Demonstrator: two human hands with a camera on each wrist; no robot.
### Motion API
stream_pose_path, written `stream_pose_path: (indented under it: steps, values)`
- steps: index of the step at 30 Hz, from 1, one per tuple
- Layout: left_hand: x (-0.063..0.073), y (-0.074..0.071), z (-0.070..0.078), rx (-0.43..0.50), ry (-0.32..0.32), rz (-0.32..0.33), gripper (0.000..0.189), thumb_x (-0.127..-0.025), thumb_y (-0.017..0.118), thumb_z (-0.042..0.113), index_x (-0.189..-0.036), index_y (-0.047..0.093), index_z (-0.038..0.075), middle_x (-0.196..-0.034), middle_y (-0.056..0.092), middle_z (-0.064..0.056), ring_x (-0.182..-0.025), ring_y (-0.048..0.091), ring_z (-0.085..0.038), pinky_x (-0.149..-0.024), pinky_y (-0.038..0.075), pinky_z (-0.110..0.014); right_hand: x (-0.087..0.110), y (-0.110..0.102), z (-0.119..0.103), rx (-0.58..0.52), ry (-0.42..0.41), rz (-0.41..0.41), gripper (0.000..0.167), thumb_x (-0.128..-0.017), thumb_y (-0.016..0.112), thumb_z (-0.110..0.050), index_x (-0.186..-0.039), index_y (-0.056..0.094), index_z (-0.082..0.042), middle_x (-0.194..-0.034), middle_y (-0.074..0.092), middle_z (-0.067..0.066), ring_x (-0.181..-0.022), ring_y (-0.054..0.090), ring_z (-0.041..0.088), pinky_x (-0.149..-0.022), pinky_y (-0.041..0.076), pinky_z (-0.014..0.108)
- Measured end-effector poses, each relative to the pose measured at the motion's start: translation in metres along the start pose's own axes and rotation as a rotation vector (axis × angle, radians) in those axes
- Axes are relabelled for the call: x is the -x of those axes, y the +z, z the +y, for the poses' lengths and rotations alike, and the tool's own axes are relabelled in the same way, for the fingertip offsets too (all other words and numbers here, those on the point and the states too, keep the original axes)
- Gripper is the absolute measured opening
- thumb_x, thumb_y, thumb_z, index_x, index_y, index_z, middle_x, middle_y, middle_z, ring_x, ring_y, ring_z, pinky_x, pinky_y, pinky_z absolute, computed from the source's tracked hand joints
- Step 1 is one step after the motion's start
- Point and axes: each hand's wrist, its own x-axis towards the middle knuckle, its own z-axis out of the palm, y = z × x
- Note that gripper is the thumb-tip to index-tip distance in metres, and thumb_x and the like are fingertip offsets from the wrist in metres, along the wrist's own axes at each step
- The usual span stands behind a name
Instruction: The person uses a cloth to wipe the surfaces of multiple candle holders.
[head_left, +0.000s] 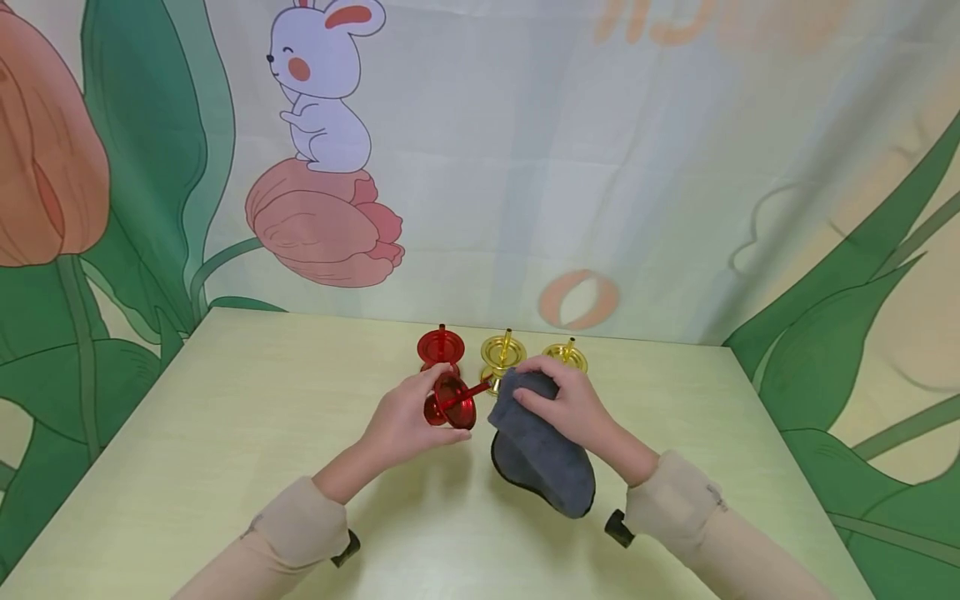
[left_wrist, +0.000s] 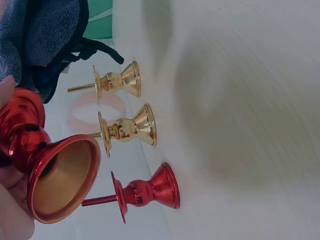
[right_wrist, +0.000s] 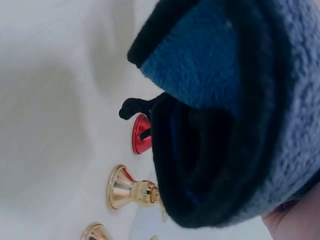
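My left hand (head_left: 405,421) holds a red metallic candle holder (head_left: 454,403) tilted, its spike pointing right toward the cloth. In the left wrist view the hollow underside of this red candle holder (left_wrist: 65,180) shows. A folded grey-blue cloth (head_left: 543,450) with dark edging hangs from my right hand (head_left: 566,404), pinched between thumb and fingers close to the spike's tip. Whether cloth and spike touch, I cannot tell. Behind the hands, another red candle holder (head_left: 441,346) and two gold candle holders, the middle one (head_left: 502,352) and the right one (head_left: 566,357), stand upright in a row.
The pale table (head_left: 247,450) reaches back to a printed curtain (head_left: 480,167) with a rabbit and tulips. A dark wrist camera (head_left: 347,548) sits at the left cuff, and a similar wrist camera (head_left: 619,528) at the right cuff.
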Motion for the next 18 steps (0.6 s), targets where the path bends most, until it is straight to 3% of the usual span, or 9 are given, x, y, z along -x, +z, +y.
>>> stream_pose_path:
  steps: [3, 6, 13, 18]
  values:
    - [0.0, 0.0, 0.002, 0.049, 0.005, 0.049, 0.078, -0.058, 0.081, 0.038, -0.123, 0.045, 0.015, -0.113, 0.057, 0.0, -0.101, 0.055, -0.018, -0.077, 0.051, -0.033, 0.001, -0.002, 0.001, -0.069, 0.087, -0.008, 0.024, -0.081, 0.064, -0.017, -0.103, 0.06, -0.01, -0.101, 0.062, 0.006, -0.092, 0.057, 0.017, -0.081, 0.047, 0.033]
    - [0.002, 0.0, 0.004, 0.074, 0.04, 0.076, 0.081, -0.057, 0.081, 0.038, -0.125, 0.044, 0.015, -0.113, 0.057, -0.001, -0.101, 0.055, -0.018, -0.076, 0.052, -0.031, 0.002, -0.003, -0.006, -0.132, 0.123, -0.029, 0.024, -0.081, 0.063, -0.014, -0.103, 0.06, -0.006, -0.102, 0.061, 0.01, -0.094, 0.056, 0.021, -0.082, 0.046, 0.035]
    - [0.005, 0.003, 0.011, 0.106, 0.137, 0.086, 0.084, -0.057, 0.082, 0.035, -0.128, 0.042, 0.014, -0.117, 0.055, -0.001, -0.104, 0.054, -0.016, -0.078, 0.051, -0.03, 0.002, -0.006, -0.024, -0.195, 0.142, -0.083, 0.022, -0.082, 0.061, -0.008, -0.102, 0.059, -0.001, -0.1, 0.061, 0.015, -0.091, 0.056, 0.023, -0.08, 0.047, 0.031]
    - [0.008, 0.002, 0.016, 0.13, 0.163, 0.074, 0.085, -0.057, 0.082, 0.034, -0.13, 0.041, 0.014, -0.121, 0.053, -0.002, -0.105, 0.053, -0.015, -0.077, 0.052, -0.026, 0.002, 0.001, -0.005, -0.239, 0.123, -0.162, 0.024, -0.082, 0.061, -0.013, -0.105, 0.06, -0.005, -0.103, 0.061, 0.01, -0.09, 0.055, 0.017, -0.078, 0.048, 0.026]
